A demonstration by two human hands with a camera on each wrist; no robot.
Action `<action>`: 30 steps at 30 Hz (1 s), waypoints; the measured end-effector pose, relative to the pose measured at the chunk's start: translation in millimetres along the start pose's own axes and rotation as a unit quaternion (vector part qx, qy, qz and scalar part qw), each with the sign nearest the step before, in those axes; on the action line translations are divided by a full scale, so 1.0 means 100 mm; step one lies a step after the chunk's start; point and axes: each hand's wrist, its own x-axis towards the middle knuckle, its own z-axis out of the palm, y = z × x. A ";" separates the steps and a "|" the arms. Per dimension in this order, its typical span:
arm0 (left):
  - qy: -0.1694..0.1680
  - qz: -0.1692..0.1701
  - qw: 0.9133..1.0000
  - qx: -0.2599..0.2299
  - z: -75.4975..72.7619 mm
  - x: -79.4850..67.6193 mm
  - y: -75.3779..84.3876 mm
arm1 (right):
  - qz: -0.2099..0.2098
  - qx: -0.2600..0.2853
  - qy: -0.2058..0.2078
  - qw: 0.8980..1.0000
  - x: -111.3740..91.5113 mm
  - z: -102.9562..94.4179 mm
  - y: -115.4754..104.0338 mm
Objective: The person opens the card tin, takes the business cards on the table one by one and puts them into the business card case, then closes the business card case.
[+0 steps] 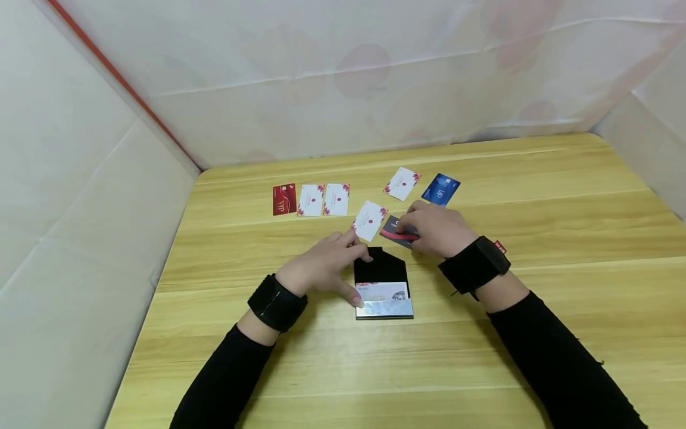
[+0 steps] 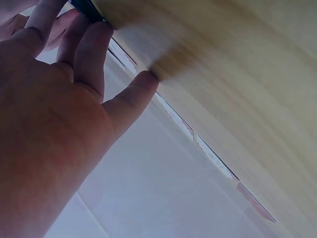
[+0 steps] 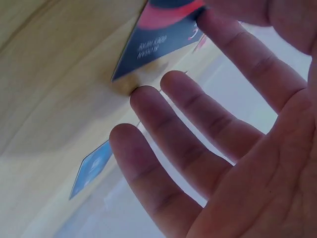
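Note:
A black card case (image 1: 386, 270) lies unfolded on the table, with a white card (image 1: 382, 291) in its silvery pocket. My left hand (image 1: 328, 262) rests over the case's left side, thumb on the pocket's edge and a fingertip on the flap, its fingers spread. Just beyond the case, my right hand (image 1: 436, 229) pinches a dark grey card with a red stripe (image 1: 393, 225) between thumb and index finger. In the right wrist view this grey card (image 3: 143, 47) slants over the wood, while the other three fingers (image 3: 163, 134) stay extended and apart from it.
A white card with pink flowers (image 1: 370, 220) lies beside the grey one. Behind are another flowered card (image 1: 402, 183) and a blue VIP card (image 1: 441, 189). To the left, a red VIP card (image 1: 284, 199) and two flowered cards (image 1: 324, 199) form a row. Cloth walls (image 1: 321, 77) border the table.

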 end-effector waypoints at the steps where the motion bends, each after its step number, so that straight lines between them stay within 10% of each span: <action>1: -0.001 -0.003 1.000 0.000 0.00 0.00 0.00 | 0.000 0.001 -0.002 1.000 0.00 -0.01 0.01; 12: -0.005 -0.003 1.000 -0.005 -0.02 0.02 0.02 | 0.047 0.024 -0.012 0.999 -0.01 0.00 0.04; 30: -0.006 -0.003 1.000 0.000 -0.02 0.00 0.01 | 0.011 0.084 -0.010 0.996 0.06 0.09 0.07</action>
